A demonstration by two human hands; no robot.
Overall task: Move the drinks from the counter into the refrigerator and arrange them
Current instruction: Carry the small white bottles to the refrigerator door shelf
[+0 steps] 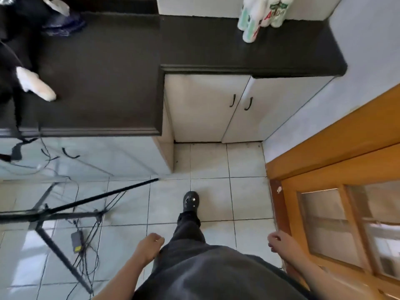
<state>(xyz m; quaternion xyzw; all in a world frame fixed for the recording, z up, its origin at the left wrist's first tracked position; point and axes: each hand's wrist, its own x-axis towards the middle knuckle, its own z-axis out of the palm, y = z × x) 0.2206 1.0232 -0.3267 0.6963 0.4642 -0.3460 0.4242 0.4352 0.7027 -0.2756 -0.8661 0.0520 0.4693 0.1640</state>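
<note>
Several white drink bottles [263,15] with green and red labels stand in a cluster at the far right end of the black counter [194,46]. My left hand [150,245] hangs low beside my leg, fingers curled, holding nothing. My right hand [280,242] is also low, fingers curled loosely and empty, close to the edge of a wooden door [337,191]. Both hands are far from the bottles. No refrigerator is in view.
White cabinet doors [227,109] with black handles sit under the counter. A black tripod [65,213] with trailing cables spreads over the tiled floor at left. Another person's white-socked foot [35,84] rests on the counter at left, with bags [62,20] behind.
</note>
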